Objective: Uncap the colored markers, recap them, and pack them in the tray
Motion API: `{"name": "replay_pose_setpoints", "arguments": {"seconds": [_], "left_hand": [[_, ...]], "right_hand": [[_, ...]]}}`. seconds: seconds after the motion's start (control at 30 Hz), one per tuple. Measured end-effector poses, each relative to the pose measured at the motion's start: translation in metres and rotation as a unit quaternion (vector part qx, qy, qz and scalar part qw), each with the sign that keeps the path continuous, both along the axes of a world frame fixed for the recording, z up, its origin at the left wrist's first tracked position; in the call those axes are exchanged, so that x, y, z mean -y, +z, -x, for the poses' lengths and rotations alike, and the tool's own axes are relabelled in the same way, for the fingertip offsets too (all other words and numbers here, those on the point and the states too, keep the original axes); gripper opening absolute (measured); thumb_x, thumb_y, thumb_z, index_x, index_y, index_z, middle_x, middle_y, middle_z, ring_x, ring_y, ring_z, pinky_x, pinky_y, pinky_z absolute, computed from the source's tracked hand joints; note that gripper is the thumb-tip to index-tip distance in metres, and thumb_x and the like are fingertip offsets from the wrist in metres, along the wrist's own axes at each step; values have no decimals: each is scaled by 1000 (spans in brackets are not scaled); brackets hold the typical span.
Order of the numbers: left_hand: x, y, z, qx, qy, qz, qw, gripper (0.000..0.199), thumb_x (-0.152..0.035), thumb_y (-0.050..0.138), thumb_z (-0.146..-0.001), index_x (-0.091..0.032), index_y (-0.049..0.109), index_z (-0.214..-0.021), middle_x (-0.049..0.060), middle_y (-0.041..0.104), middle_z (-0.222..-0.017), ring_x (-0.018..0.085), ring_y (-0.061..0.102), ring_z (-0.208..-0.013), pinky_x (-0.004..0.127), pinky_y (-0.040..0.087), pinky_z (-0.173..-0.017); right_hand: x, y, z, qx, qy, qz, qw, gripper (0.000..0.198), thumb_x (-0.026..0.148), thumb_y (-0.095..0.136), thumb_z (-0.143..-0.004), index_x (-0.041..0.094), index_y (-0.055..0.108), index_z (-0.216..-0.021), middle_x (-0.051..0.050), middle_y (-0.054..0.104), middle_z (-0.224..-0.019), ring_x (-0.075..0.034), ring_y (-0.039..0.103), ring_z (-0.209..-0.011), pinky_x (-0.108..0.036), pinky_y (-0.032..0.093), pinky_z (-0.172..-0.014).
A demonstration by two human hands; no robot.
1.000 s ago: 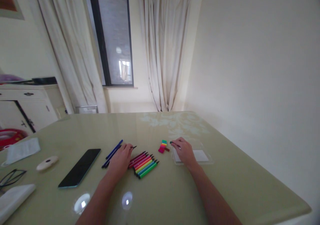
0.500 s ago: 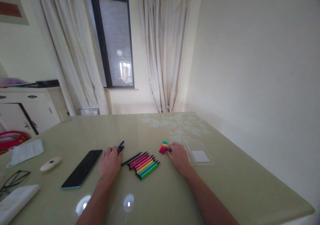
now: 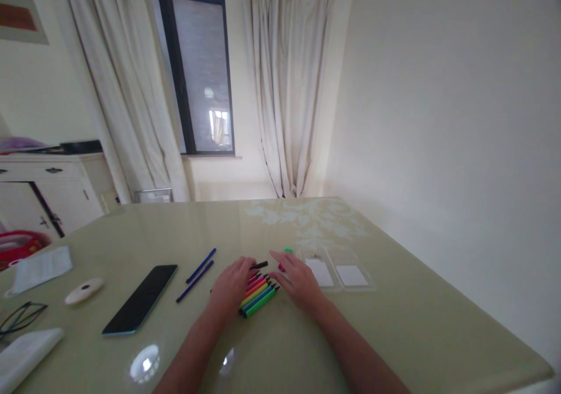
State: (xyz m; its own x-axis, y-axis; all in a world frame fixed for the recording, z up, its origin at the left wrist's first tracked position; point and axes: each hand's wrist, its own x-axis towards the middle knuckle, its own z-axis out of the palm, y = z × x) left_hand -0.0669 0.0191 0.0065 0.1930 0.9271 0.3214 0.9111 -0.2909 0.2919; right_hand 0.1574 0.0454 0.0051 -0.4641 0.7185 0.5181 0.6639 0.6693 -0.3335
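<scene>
felt-tip markers (image 3: 258,302) lie side by side on the worktop (image 3: 421,300), their visible dark tips bare, so the uncapping seems mostly done. two blue markers (image 3: 195,281) rest apart on the left, and both look capped. a black marker (image 3: 260,264) is gripped in the fingers of the left hand (image 3: 232,283), held above the row with its dark end toward the right; it seems capped too, though the hand hides most of it. by that reading, these three are what is left. the right hand (image 3: 300,278) is spread, a gap between thumb and forefinger, near the black marker but apart from it. behind it show a green cap (image 3: 288,251) and a pink cap (image 3: 280,267); whether it touches them i cannot tell. the clear case (image 3: 348,258) lies unfolded on the right.

half a second ago the left hand was down at the blue markers; it has since swung right to the row. the right hand, then down by the caps, has come nearer the markers, and more of the case shows.
</scene>
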Motion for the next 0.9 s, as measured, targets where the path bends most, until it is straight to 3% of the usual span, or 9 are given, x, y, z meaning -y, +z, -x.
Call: {"name": "replay_pose_setpoints", "arguments": {"seconds": [0.1, 0.27, 0.37, 0.47, 0.57, 0.63, 0.83, 0.9], "left_hand": [[7, 1, -19, -2, -47, 6, 999, 21, -26, 43, -104, -24, 62, -114, 6, 71, -110, 21, 66, -101, 31, 48, -87], [12, 9, -27, -25, -39, 68, 997, 28, -32, 34, -107, -25, 61, -113, 5, 74, -109, 20, 71, -93, 27, 46, -74], [11, 16, -15, -55, -8, 76, 996, 29, -33, 32, -108, -26, 61, -109, 4, 75, -104, 21, 72, -91, 27, 44, -71], [6, 16, 14, -55, 77, 70, 993, 31, -35, 30, -108, -26, 60, -108, 4, 75, -97, 22, 72, -89, 28, 45, -71], [-1, 6, 44, -8, 157, 41, 987, 37, -36, 26, -109, -25, 60, -115, 7, 72, -110, 22, 70, -97, 31, 48, -78], [-6, -4, 53, -6, 163, 27, 986, 34, -31, 30, -107, -22, 61, -118, 9, 67, -122, 22, 68, -101, 32, 49, -86], [-12, -19, 49, -15, 110, 19, 994, 31, -30, 41, -103, -20, 69, -110, 9, 68, -113, 23, 63, -112, 33, 46, -101], [-11, -17, 52, -19, 137, 9, 990, 33, -30, 39, -104, -20, 70, -106, 9, 69, -110, 23, 64, -109, 33, 46, -100]], "right_hand": [[0, -2, 3, 32, 39, -15, 999, 24, 29, 55, -103, 24, 67, -123, -7, 73, -107, -20, 66, -103, -31, 50, -93], [-4, -1, 1, 66, 58, -32, 996, 17, 27, 57, -102, 23, 71, -111, -6, 74, -98, -20, 67, -98, -30, 50, -91], [-10, 2, -10, 35, 43, -28, 998, 20, 24, 54, -103, 22, 72, -111, -7, 74, -99, -20, 67, -99, -30, 51, -91], [-22, 4, -40, -34, -35, -14, 999, 29, 22, 46, -104, 21, 72, -116, -9, 75, -106, -21, 68, -101, -32, 52, -93], [-32, 3, -66, -82, -137, -2, 987, 33, 26, 44, -103, 21, 74, -115, -9, 74, -107, -22, 68, -99, -35, 52, -93], [-34, 2, -71, -85, -184, 10, 979, 33, 28, 47, -101, 20, 76, -112, -10, 73, -104, -22, 69, -93, -34, 53, -87], [-20, 5, -41, -4, -141, 75, 987, 13, 27, 61, -93, 22, 72, -99, -3, 73, -91, -18, 66, -82, -28, 47, -76], [-16, 6, -35, 24, -136, 86, 987, 7, 25, 64, -91, 21, 70, -93, -2, 73, -87, -19, 65, -81, -28, 43, -75]]}}
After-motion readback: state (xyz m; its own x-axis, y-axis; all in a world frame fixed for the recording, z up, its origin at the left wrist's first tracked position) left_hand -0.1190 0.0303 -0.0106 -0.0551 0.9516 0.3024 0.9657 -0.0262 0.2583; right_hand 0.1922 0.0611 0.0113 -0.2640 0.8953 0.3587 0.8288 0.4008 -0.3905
